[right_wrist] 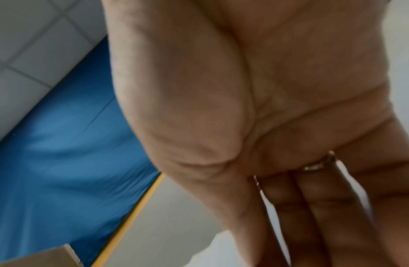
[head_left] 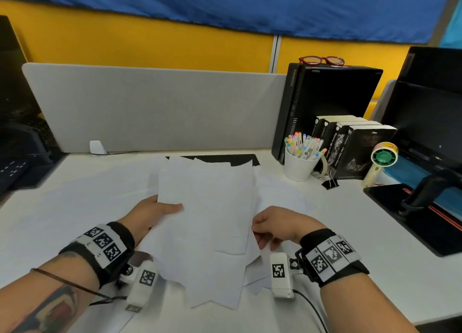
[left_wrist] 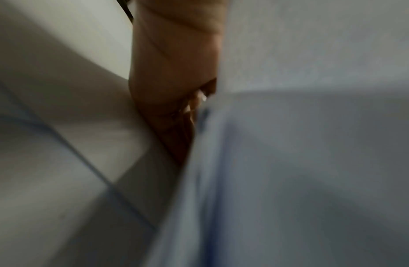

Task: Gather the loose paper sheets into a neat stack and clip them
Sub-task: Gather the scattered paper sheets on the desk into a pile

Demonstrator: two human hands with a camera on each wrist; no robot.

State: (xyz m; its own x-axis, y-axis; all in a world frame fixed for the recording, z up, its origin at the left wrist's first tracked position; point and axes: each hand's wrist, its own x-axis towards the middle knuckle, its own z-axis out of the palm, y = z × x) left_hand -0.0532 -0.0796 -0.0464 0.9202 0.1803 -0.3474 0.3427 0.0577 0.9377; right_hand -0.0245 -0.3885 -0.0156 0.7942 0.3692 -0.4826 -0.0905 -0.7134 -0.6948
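Desk, both hands on the paper sheets [head_left: 207,215], which sit lifted at centre, fanned and ragged, corners jutting at the near edge. Left hand [head_left: 152,212] grips the left edge, thumb laid over the top sheet, fingers hidden beneath. Right hand [head_left: 277,224] holds the right edge low down, fingers curled in around it; the right wrist view shows the palm with fingers running fairly straight, so how firm that hold is I cannot tell for sure. More sheets lie flat on the desk [head_left: 75,207] under and around the bundle. Step in hand, by my reading: gathering, not yet squared. Next calls for tapping edges flush against the desk, then reaching for the binder clip [head_left: 330,182], well off right beside the white cup [head_left: 298,169] of markers.
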